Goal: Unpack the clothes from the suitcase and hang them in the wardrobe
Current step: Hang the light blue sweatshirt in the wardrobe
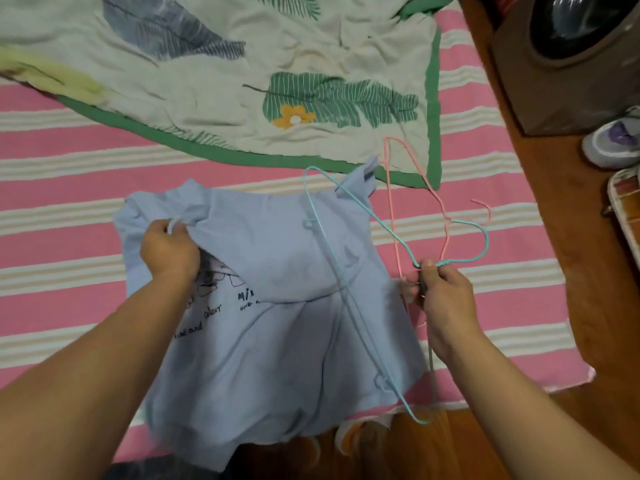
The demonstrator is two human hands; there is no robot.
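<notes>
**Now the hanger meets the shirt**

Right, we're over the bed and we have 1 pale blue cotton T-shirt with dark printed lettering (277,306) spread on the pink-and-cream striped bedsheet (69,244). Our left hand (169,251) has its fingers curled into a bunch of the fabric at the shirt's far left edge. Our right hand (443,299) pinches the twisted neck of a light blue wire hanger (346,292), just below its hook.

Here's the relation that matters: the hanger lies on top of the shirt, its long bar running from far to near down the shirt's right half, hook pointing right, off the cloth. The opening we'd feed it through sits by our left hand, so we judge the hanger has to travel leftward and turn. The right hand steers; the left is nearer the fabric.

In the way? A pink wire hanger (391,202) lies just beside the blue one, crossing under it near our right hand, so a snag looks possible. Beyond, a cream quilt with green leaf print and green border (311,64) covers the far bed. On the wooden floor (554,271) sits a grey and purple sneaker (609,143). No suitcase or wardrobe in view.
</notes>
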